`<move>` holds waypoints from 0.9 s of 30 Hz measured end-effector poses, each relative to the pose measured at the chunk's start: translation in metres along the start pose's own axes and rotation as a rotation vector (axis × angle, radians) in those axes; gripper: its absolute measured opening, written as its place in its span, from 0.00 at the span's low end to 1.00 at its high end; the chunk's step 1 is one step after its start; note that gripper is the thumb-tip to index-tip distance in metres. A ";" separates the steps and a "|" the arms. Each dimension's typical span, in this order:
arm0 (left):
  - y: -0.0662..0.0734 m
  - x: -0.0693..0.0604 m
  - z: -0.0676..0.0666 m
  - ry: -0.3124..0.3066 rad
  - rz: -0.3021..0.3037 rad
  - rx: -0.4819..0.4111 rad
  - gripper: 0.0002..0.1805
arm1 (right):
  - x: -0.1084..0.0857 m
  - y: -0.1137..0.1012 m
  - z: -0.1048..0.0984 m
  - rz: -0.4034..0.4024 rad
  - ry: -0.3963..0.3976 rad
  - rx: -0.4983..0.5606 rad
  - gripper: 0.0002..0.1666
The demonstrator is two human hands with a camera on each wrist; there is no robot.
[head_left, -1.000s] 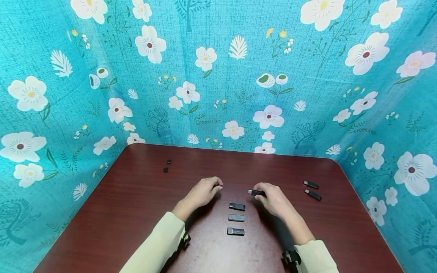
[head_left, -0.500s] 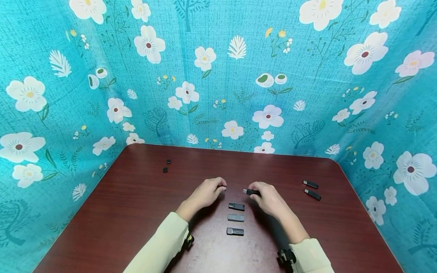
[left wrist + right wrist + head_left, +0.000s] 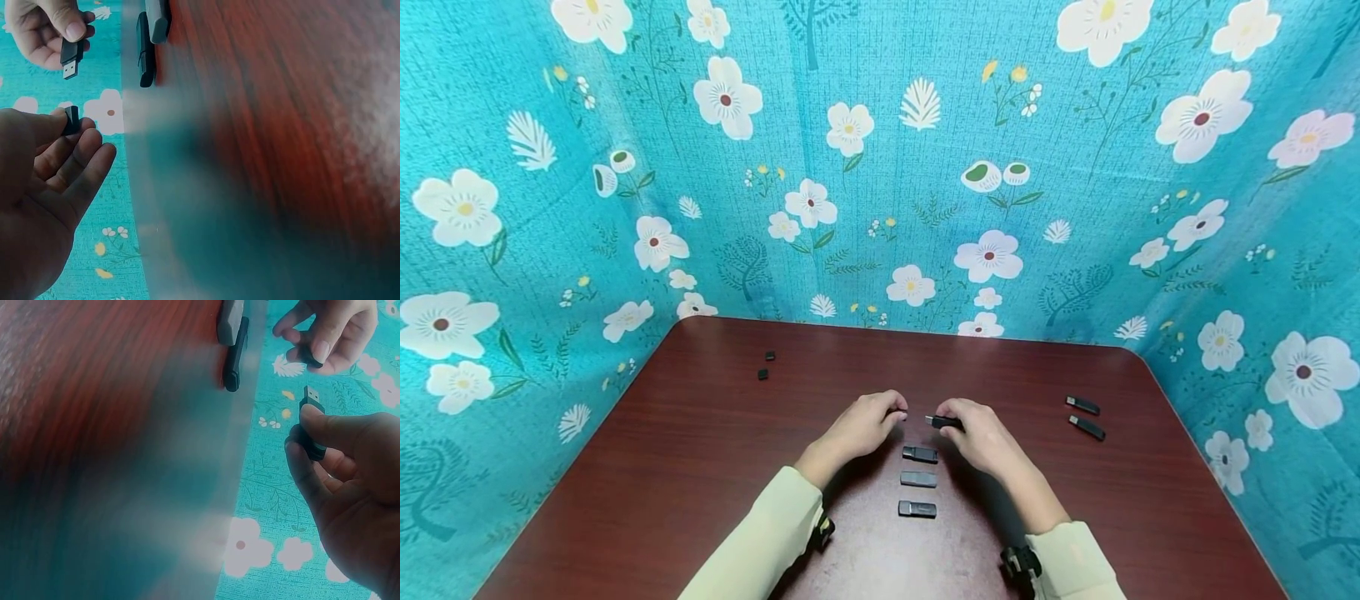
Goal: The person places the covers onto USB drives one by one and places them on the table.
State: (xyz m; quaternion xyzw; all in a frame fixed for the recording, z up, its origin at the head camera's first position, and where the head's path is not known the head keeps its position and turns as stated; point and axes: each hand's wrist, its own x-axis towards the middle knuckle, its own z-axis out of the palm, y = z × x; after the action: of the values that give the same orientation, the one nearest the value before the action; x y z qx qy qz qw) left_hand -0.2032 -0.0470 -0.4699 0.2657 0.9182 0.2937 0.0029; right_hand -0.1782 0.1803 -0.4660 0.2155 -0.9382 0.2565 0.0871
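USB caps [image 3: 763, 374], 2 loose, lie left on the table [image 3: 700, 467]; the left hand [image 3: 859, 425] pinches another cap [image 3: 72, 120]; 3 sticks [image 3: 918, 479] lie mid-table; the right hand [image 3: 981, 437] grips an uncapped stick [image 3: 72, 51], its plug [image 3: 312, 394] near that cap, apart; 2 bare sticks [image 3: 1086, 428] lie right.

The person wears pale cream sleeves of plain-looking cloth, the left sleeve [image 3: 760, 533] matching the right sleeve [image 3: 1077, 565]. A small black left wrist camera [image 3: 822, 532] with a fleck of yellow sits beside one cuff; a chunky black right wrist camera [image 3: 1021, 564] sits beside the other, its details too small to tell. Left hand [image 3: 861, 427] and right hand [image 3: 979, 432] are bare
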 end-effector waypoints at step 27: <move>0.004 0.005 0.008 0.006 0.058 -0.031 0.05 | 0.006 -0.009 0.004 0.001 -0.016 0.041 0.12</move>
State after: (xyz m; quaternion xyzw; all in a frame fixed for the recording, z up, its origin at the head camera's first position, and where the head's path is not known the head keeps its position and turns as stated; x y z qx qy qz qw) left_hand -0.2042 -0.0373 -0.4739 0.2914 0.9055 0.3086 -0.0045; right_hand -0.1798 0.1694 -0.4634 0.2189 -0.9335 0.2738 0.0752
